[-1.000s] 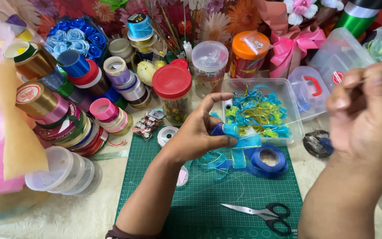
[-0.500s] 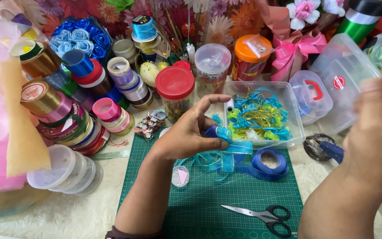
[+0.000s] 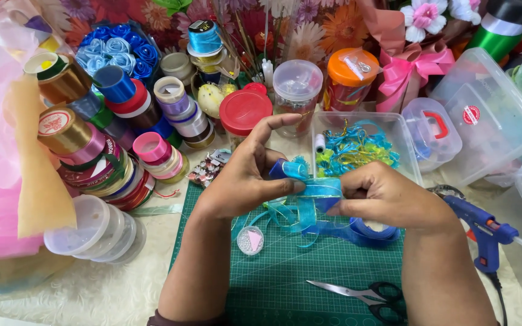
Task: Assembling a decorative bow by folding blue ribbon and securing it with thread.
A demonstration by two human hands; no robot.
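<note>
- The right hand (image 3: 388, 196), which a second ago was raised well off to the side, has come down and now meets the left hand (image 3: 246, 181) over the green cutting mat (image 3: 273, 284); both pinch the same stretch of blue ribbon (image 3: 321, 188).
- Left hand: thumb and fingers closed on the ribbon loop, index finger stretched out above it. Right hand: curled shut on the ribbon's other end. Judged from this, the folding of the ribbon now has both hands on it.
- The loose ribbon tails hang just below the hands, and the blue ribbon spool (image 3: 373, 229) lies under the right hand.
- Beyond the left hand: a jar with a round red lid (image 3: 246, 111), and a clear jar with a clear lid (image 3: 297, 81) beside it.
- Beyond the right hand: a clear box (image 3: 403, 130) of blue and green trimmings, and an orange-lidded jar (image 3: 351, 69) behind it.
- Right of the right hand: a blue glue gun (image 3: 481, 229).
- Near the right forearm: scissors (image 3: 364, 296), untouched.
- Left of the left hand: stacked ribbon rolls (image 3: 92, 151) with round labels.
</note>
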